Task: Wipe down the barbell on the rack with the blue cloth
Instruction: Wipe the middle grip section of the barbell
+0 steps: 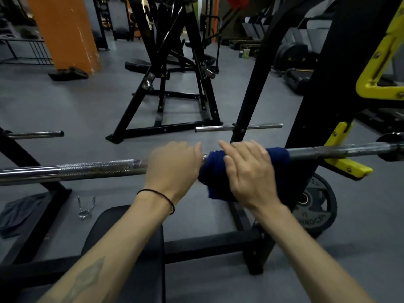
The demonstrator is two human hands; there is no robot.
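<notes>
At far left I see a grey rag (20, 212) on the floor beside a black rack leg (47, 212), and just right of it a wire collar clip (85, 207) lying on the grey floor (72, 106). The bar (96, 169) crosses my view from the left edge, rising slightly to the right; its knurled section sits left of my hands. Below it, the black bench pad (133, 237) runs toward me under my left forearm.

My left hand (172, 165) is curled over the top of the bar, fingers wrapped down its far side, thumb pointing right; a thin black band (161, 196) circles the wrist. Just right of it, nearly touching, the cloth (215, 169) is wrapped round the bar, with a loose end hanging below. My right hand (250, 171) lies over the cloth, fingers spread and fairly straight, pressing it to the bar rather than closing round it; the thumb points left toward the other thumb.

Further right the bar shows bare, dull and rust-spotted, and rests on a yellow hook (347, 165) of the black upright (341, 84). Below that hook a black plate (314, 206) stands against the frame. Behind my hands, a short chrome peg (238, 127) sticks out sideways, and another black machine (172, 68) stands beyond.
</notes>
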